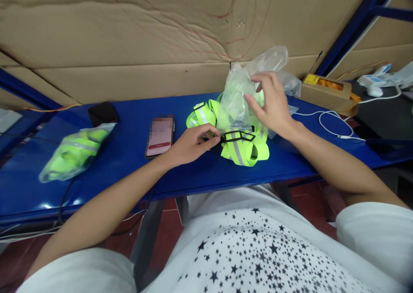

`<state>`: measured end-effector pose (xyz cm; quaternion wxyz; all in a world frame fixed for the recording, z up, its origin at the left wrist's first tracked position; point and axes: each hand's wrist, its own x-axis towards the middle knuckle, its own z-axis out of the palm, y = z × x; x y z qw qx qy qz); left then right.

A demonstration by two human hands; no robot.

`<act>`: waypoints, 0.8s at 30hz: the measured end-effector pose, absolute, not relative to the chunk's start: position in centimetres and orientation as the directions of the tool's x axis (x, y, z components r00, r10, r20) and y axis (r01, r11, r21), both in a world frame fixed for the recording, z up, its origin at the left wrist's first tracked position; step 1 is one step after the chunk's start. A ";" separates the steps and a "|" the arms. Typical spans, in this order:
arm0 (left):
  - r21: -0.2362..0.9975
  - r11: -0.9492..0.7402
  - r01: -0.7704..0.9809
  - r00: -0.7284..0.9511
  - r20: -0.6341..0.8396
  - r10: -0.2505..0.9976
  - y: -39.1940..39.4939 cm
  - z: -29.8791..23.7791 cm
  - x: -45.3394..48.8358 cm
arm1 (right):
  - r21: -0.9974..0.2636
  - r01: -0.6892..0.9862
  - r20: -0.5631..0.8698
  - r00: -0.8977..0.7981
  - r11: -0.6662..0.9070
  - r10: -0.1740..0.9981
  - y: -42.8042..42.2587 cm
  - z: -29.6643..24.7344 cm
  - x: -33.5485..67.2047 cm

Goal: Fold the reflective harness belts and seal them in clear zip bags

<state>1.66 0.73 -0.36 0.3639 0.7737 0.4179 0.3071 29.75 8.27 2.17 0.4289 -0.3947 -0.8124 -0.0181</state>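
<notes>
The neon-yellow strap bundle lay on the blue table, its black buckle stretched roughly left to right. The left hand was nearer, fingertips at the buckle's left end, though whether they pinched it I cannot tell. Beyond the buckle stood a clear plastic bag; at its right the right hand hung with thumb and fingers parted.

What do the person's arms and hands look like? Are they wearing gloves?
No gloves: the left hand and right hand are bare. The left sleeve and right sleeve are short, plain and white. I see no watch. The white shirt front has black stars.
</notes>
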 end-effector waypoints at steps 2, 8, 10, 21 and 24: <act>0.811 -0.396 0.431 0.466 0.176 0.867 0.6 -0.2 1.7 | -0.369 0.689 0.689 -0.248 0.624 0.681 9.5 2.2 30.6; 0.769 -0.439 0.464 0.504 0.178 0.845 0.4 0.2 1.8 | -0.482 0.723 0.710 -0.008 0.494 0.704 12.7 2.1 33.0; 0.751 -0.465 0.469 0.526 0.186 0.830 0.3 0.2 1.9 | -0.507 0.707 0.726 0.040 0.494 0.687 12.9 2.3 33.2; 0.605 -0.613 0.508 0.627 0.228 0.745 0.0 0.5 1.8 | -0.227 0.634 0.772 -0.346 0.740 0.533 8.3 1.9 29.8; 0.556 -0.651 0.517 0.647 0.244 0.722 0.0 0.4 1.6 | -0.226 0.563 0.572 -0.584 0.795 0.576 8.6 -0.4 28.8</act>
